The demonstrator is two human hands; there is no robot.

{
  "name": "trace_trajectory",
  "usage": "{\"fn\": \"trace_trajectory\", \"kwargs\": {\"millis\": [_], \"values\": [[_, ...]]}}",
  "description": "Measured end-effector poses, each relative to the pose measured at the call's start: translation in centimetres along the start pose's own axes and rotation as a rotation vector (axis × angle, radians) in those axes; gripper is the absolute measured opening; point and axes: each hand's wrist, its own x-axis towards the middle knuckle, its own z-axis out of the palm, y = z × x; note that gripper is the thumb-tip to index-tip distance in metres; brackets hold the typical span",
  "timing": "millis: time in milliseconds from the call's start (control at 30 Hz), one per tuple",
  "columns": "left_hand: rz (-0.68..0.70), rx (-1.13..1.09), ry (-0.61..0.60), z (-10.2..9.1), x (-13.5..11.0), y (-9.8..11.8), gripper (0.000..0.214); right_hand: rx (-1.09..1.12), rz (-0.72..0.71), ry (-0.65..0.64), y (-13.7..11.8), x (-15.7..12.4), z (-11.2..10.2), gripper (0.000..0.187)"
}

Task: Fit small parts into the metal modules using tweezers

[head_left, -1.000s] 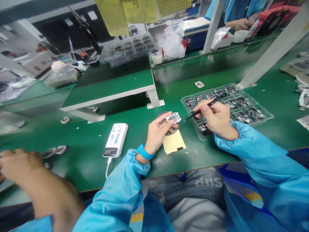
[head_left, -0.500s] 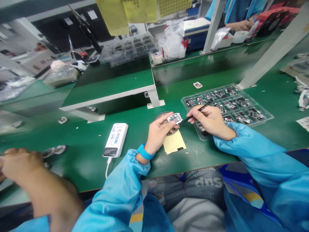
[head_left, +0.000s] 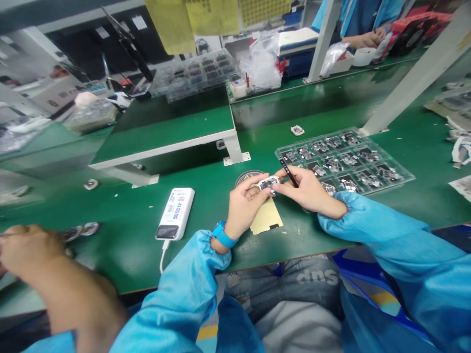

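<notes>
White casing [head_left: 268, 183] pinched between left grip [head_left: 246, 203] and right grip [head_left: 307, 189], presumably for steadiness; black tool [head_left: 289, 171] tucked inside right grip.

The left hand [head_left: 246, 203] is gripping a small white-framed part [head_left: 268, 183] at its left side, while the right hand [head_left: 307, 190] is pinching its right side and also holding a thin black tool [head_left: 288, 171]. Under the hands, a yellow note [head_left: 266, 218] is lying on the green table [head_left: 206, 255] beside a round dish [head_left: 241, 177]. To the right, a clear tray [head_left: 407, 176] is holding small parts in its compartments. A white power bank [head_left: 176, 212] is lying to the left; at the near left, another person's hand [head_left: 33, 250] is resting near more parts.
</notes>
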Motion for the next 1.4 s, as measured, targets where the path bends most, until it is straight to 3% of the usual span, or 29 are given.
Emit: {"fn": "trace_trajectory", "kwargs": {"millis": [233, 433, 600, 700, 800, 933, 1067, 1267, 1400], "values": [[0.051, 0.038, 0.022, 0.1, 0.3, -0.3, 0.035, 0.003, -0.014, 0.014, 0.4, 0.0, 0.6, 0.028], [-0.062, 0.113, 0.053, 0.2, 0.3, -0.1, 0.035, 0.022, -0.032, 0.053, 0.2, -0.1, 0.9, 0.022], [-0.049, 0.143, 0.101, 0.2, 0.2, 0.2, 0.033, 0.088, -0.038, 0.068, 0.1, -0.1, 1.2, 0.026], [-0.017, 0.188, 0.101, 0.0, 0.3, 0.1, 0.03, -0.013, -0.033, 0.031, 0.1, 0.3, 0.7, 0.03], [0.128, 0.37, 0.09, -0.2, 0.5, 0.3, 0.02, -0.199, -0.149, 0.026, -0.3, 0.5, -0.2, 0.032], [0.32, 0.701, 0.075, -0.3, 0.2, 0.7, 0.016, -0.28, -0.425, 0.142, -0.8, 0.4, -0.9, 0.018], [0.355, 0.783, 0.049, -0.3, 0.0, 0.7, 0.018, -0.321, -0.553, 0.096, -0.3, 0.4, -0.8, 0.009], [0.363, 0.791, 0.044, -0.6, 0.2, 0.3, 0.019, -0.337, -0.671, 0.056, 0.6, 0.3, -0.3, 0.01], [0.375, 0.802, 0.059, -0.7, 0.3, 0.0, 0.017, -0.38, -0.694, 0.028, 0.8, 0.4, -0.3, 0.008]]}}
